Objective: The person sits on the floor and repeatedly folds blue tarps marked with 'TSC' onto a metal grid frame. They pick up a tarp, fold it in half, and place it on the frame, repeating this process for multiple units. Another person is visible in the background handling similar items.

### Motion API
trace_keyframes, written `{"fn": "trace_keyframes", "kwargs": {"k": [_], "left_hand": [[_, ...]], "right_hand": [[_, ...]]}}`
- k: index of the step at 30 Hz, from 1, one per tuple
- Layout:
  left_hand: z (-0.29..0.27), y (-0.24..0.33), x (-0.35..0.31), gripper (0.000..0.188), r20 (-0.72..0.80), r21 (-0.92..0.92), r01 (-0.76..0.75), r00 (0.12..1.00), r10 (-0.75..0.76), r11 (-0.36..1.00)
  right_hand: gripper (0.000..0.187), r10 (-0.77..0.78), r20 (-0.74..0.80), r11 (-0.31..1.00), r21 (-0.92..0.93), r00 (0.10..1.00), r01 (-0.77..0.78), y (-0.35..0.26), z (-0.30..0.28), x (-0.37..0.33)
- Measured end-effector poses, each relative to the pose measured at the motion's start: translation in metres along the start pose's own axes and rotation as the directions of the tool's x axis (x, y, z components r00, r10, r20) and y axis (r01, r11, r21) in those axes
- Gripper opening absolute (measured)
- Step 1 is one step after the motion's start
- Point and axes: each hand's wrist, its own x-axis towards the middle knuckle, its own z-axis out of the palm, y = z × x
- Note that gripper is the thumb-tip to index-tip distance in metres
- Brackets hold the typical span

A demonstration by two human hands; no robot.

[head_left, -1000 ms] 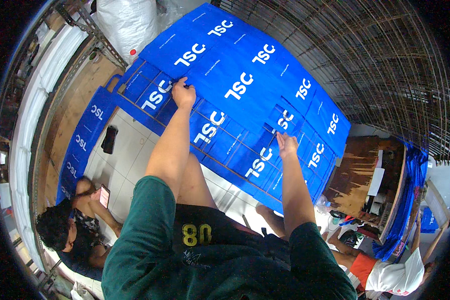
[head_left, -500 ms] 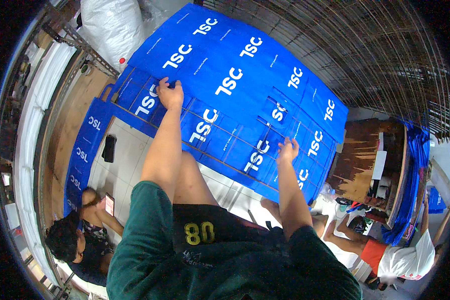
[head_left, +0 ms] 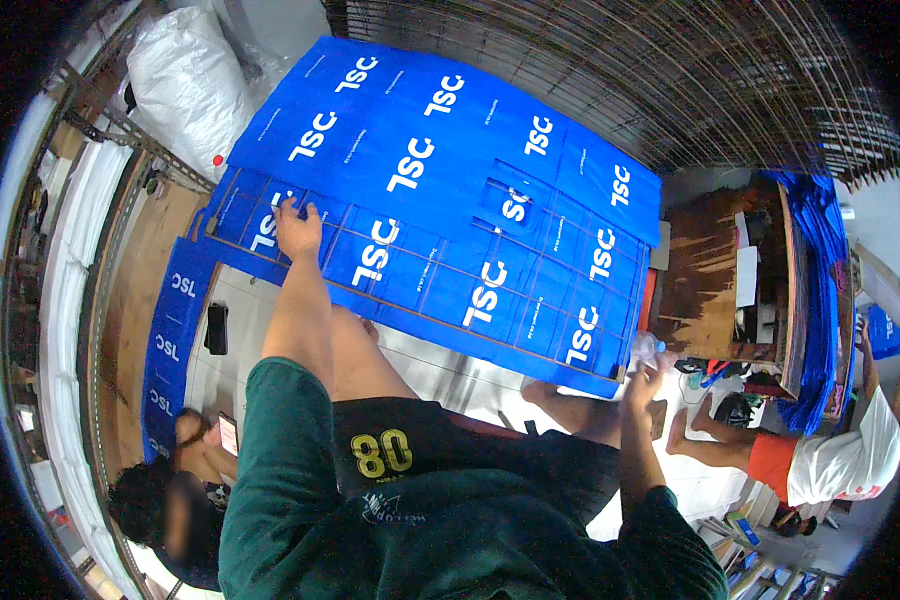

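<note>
The left hand rests palm down, fingers spread, on the near left part of a large blue printed sheet laid over a wire mesh frame; it presses the sheet flat without closing around it. The right hand sits at the sheet's near right corner, touching a clear plastic bottle; whether it grips the bottle cannot be determined. A white sack lies beyond the sheet's far left edge.
</note>
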Motion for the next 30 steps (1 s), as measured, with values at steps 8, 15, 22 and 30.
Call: {"fn": "trace_keyframes", "kwargs": {"k": [8, 15, 22, 30], "left_hand": [[-0.02, 0.01, -0.024, 0.04, 0.246, 0.102, -0.091, 0.967, 0.063, 0.991], [-0.024, 0.019, -0.034, 0.041, 0.459, 0.267, -0.326, 0.87, 0.177, 0.907], [-0.034, 0.024, -0.056, 0.046, 0.516, 0.258, -0.388, 0.83, 0.213, 0.885], [-0.053, 0.025, -0.068, 0.047, 0.406, 0.207, -0.442, 0.851, 0.334, 0.873]], "right_hand": [[0.054, 0.089, 0.06, 0.982, -0.172, 0.994, -0.077, 0.062, -0.152, -0.033], [0.075, 0.019, 0.11, 0.903, -0.428, 0.994, 0.03, 0.08, -0.16, -0.037], [0.064, -0.007, 0.08, 0.836, -0.546, 0.997, 0.049, 0.054, -0.151, -0.041], [0.061, -0.026, 0.07, 0.91, -0.411, 0.997, 0.052, 0.063, -0.152, -0.042]]}}
